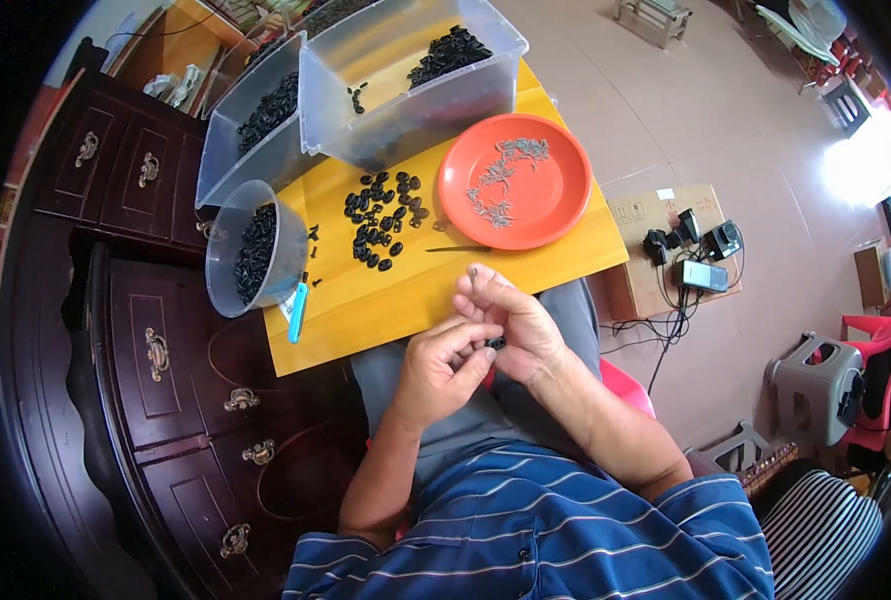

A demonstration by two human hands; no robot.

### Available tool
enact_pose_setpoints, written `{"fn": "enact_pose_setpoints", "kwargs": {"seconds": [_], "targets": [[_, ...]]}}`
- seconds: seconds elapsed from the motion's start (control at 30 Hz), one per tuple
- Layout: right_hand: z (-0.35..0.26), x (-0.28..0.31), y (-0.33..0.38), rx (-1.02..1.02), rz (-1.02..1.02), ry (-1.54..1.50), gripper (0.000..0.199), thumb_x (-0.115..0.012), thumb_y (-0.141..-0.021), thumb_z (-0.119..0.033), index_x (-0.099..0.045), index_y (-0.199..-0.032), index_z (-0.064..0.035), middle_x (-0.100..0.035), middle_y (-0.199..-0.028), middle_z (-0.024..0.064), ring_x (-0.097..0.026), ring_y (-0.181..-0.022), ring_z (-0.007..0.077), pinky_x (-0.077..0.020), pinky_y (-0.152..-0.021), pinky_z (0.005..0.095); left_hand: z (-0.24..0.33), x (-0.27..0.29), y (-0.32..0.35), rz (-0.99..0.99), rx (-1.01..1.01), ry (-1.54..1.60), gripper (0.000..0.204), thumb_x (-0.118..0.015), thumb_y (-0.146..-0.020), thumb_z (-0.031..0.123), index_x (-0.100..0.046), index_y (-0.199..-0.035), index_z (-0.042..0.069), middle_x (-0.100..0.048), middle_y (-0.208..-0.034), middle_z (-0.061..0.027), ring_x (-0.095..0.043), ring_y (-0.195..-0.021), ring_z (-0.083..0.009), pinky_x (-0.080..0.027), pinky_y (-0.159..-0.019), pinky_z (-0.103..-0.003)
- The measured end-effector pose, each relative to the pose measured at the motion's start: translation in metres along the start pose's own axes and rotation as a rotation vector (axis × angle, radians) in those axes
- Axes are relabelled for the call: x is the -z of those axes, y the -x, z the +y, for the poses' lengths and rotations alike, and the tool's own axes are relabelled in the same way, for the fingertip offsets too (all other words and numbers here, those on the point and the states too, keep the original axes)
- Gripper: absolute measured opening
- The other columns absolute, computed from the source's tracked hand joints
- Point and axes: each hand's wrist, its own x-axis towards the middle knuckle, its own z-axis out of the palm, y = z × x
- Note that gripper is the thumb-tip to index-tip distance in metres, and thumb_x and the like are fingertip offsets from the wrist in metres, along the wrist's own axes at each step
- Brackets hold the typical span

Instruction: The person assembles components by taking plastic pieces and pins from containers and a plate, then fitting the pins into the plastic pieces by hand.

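My left hand [445, 365] pinches a small black part [495, 343] between its thumb and fingers, over my lap. Close against it is my right hand [520, 325], palm partly turned up. Its thumb and fingertips are pressed together around something tiny, too small to make out. In front of the hands, on the yellow board [350, 320], lies a loose group of black oval pieces [375, 225]. An orange-red plate [565, 205] with small grey metal pieces [500, 180] sits beyond my right hand. A thin dark stick-like tool [455, 248] lies beside the plate.
Two clear bins [405, 110] and a round clear tub [290, 245] hold black parts at the left and back. A light-blue-handled tool [297, 312] leans by the tub. Dark drawers [165, 350] stand left; a cardboard box [620, 285] with cabled devices, right.
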Motion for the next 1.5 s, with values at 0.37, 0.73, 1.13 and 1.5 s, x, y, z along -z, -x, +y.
{"fn": "enact_pose_setpoints", "kwargs": {"seconds": [0.37, 0.73, 1.13, 1.5], "targets": [[-0.001, 0.000, -0.001, 0.024, -0.063, 0.067, 0.019, -0.069, -0.095, -0.008, -0.063, -0.113, -0.0089, -0.070, -0.106, 0.0067, -0.068, -0.097, 0.0190, -0.0568, -0.088, 0.0303, -0.001, 0.010, -0.001, -0.011, -0.012, -0.049, 0.021, -0.066, -0.084, -0.007, -0.071, -0.103, 0.000, -0.066, -0.085, -0.0060, -0.061, -0.062, -0.0098, -0.049, -0.057, -0.025], [0.005, -0.003, 0.002, 0.039, -0.034, 0.082, 0.018, -0.067, -0.096, -0.008, -0.060, -0.113, -0.0088, -0.069, -0.103, 0.0071, -0.069, -0.094, 0.0180, -0.0574, -0.086, 0.0299, 0.009, -0.001, -0.001, -0.052, 0.022, -0.158, 0.021, -0.066, -0.084, -0.006, -0.065, -0.104, 0.000, -0.064, -0.086, -0.0093, -0.061, -0.064, -0.0160, -0.049, -0.059, -0.028], [0.010, -0.010, 0.006, 0.130, -0.031, 0.276, 0.018, -0.065, -0.098, -0.009, -0.060, -0.115, -0.0069, -0.069, -0.103, 0.0077, -0.066, -0.093, 0.0146, -0.0546, -0.086, 0.0284, -0.005, 0.008, 0.013, 0.236, 0.107, 0.126, 0.015, -0.063, -0.095, -0.001, -0.066, -0.109, 0.002, -0.064, -0.082, -0.0003, -0.060, -0.073, -0.0055, -0.050, -0.066, -0.024], [0.020, -0.017, 0.011, 0.299, -0.035, 0.708, 0.014, -0.060, -0.100, -0.005, -0.058, -0.114, -0.0029, -0.069, -0.094, 0.0034, -0.060, -0.070, 0.0060, -0.0483, -0.061, 0.0203, -0.007, 0.036, 0.003, 0.330, 0.108, 0.254, 0.021, -0.059, -0.100, 0.002, -0.064, -0.121, -0.002, -0.064, -0.095, -0.0002, -0.058, -0.073, -0.0030, -0.051, -0.068, -0.019]]}}
